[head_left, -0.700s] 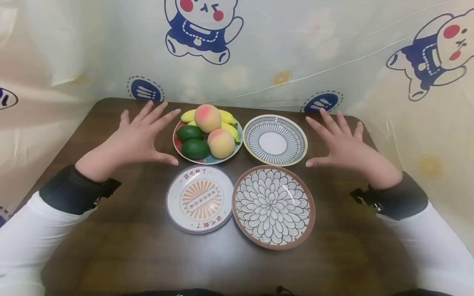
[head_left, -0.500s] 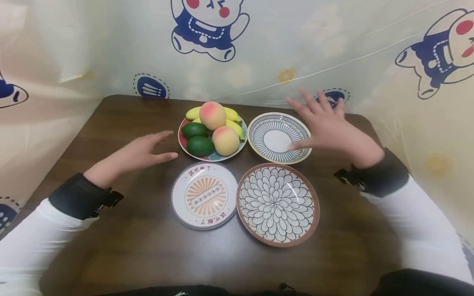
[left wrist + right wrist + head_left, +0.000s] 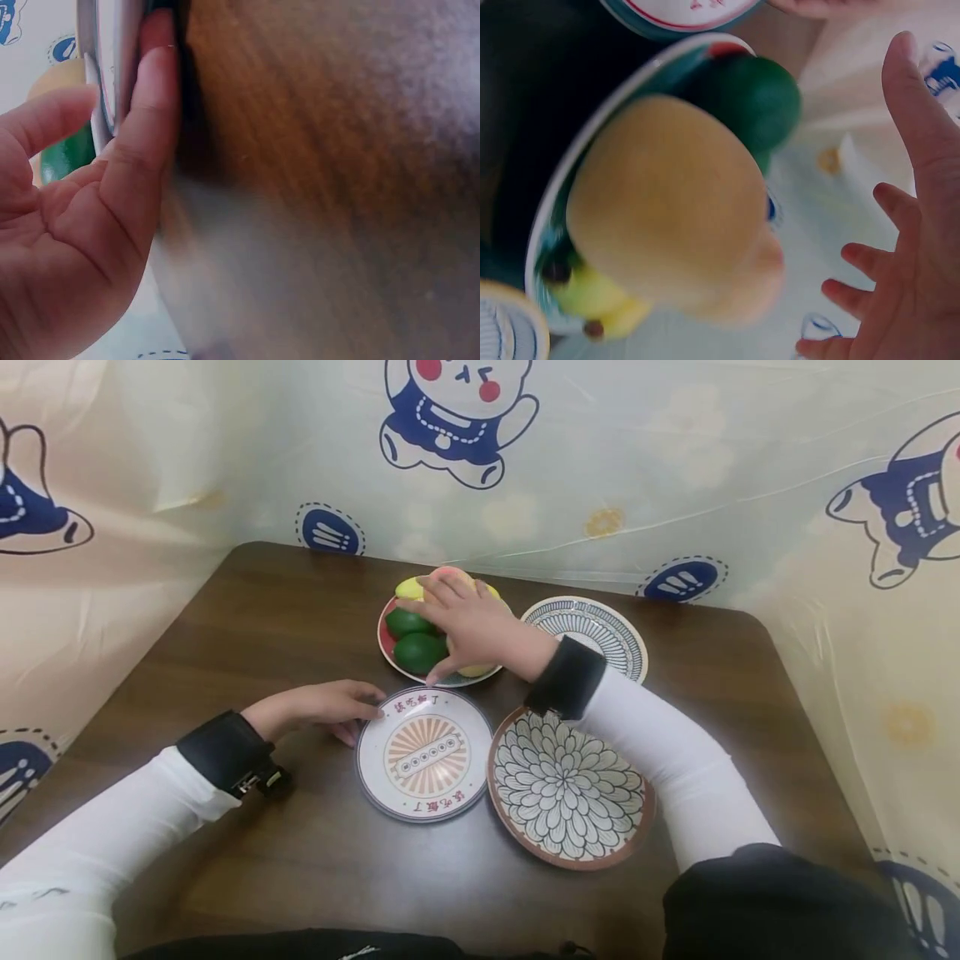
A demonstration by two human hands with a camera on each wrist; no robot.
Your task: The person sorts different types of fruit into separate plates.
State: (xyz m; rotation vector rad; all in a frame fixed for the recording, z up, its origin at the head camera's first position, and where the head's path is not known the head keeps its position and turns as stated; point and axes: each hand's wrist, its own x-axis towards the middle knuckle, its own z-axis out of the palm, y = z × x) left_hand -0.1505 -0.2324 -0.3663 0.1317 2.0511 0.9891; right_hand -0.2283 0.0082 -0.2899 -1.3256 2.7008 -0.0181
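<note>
A white plate [image 3: 427,756] with a red-lettered rim lies on the table. My left hand [image 3: 318,706] is at its left edge, thumb over the rim; in the left wrist view the fingers [image 3: 135,142] lie along its underside. My right hand [image 3: 480,622] reaches across, spread above the fruit plate [image 3: 385,643], and hides part of the fruit. On that plate are dark green mango-like fruits [image 3: 420,653], peaches [image 3: 667,199] and bananas [image 3: 604,296]. In the right wrist view its fingers stand apart from the near peach, holding nothing.
A brown-rimmed plate [image 3: 566,785] with a petal pattern stands right of the white plate, partly under the right forearm. Behind it is a blue-and-white dish [image 3: 626,639]. A patterned curtain [image 3: 600,443] hangs behind the dark wooden table [image 3: 285,843].
My left hand has moved down and right to the white plate's rim. The right hand has swung left from beside the blue-and-white dish to above the fruit. The view has shifted slightly.
</note>
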